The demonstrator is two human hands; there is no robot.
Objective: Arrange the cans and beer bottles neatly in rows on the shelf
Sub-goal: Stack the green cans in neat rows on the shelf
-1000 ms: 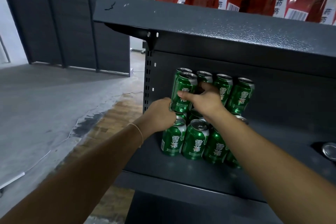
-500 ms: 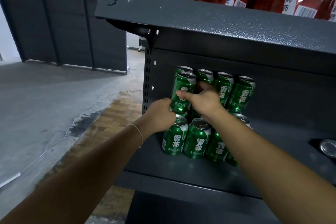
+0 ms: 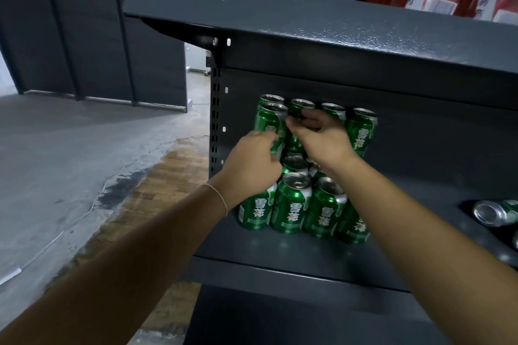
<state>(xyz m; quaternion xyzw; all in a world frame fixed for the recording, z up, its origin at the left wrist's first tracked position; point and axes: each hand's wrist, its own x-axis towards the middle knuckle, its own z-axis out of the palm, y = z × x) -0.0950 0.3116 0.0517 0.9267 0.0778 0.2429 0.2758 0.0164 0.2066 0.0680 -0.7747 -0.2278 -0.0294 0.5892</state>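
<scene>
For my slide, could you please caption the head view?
Both hands, left and right, adjust stacked green cans on a grey shelf.

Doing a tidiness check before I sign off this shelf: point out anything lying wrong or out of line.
One green can lies on its side on the shelf at the right, apart from the upright stack of cans. In the top tier, the front-left can, gripped by the left hand, stands forward of its row.

Your single head camera looks forward and down, close to the dark shelf [image 3: 280,255], from its front-left.
</scene>
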